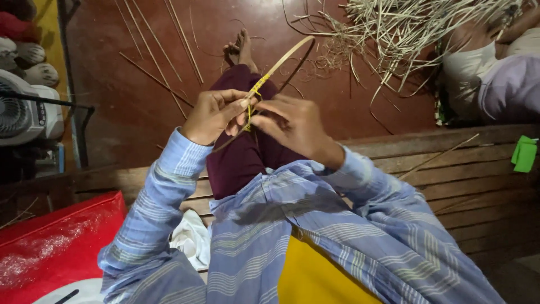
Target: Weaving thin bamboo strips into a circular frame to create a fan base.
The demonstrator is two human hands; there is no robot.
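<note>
My left hand [212,115] and my right hand [292,126] meet above my lap, both pinching a thin curved bamboo strip [287,55] that rises up and to the right. A yellow binding strand [254,93] is wound around the strip where my fingers hold it, and a loose end hangs between my hands. My leg in dark maroon cloth [242,157] lies under the hands, with my bare foot [241,49] on the floor beyond.
Long bamboo splints [160,56] lie on the red-brown floor at left. A tangled heap of pale strips [405,28] fills the upper right beside another person [495,73]. I sit on a wooden slatted bench [461,169]. A fan [25,110] stands left; a red bag [50,247] lies lower left.
</note>
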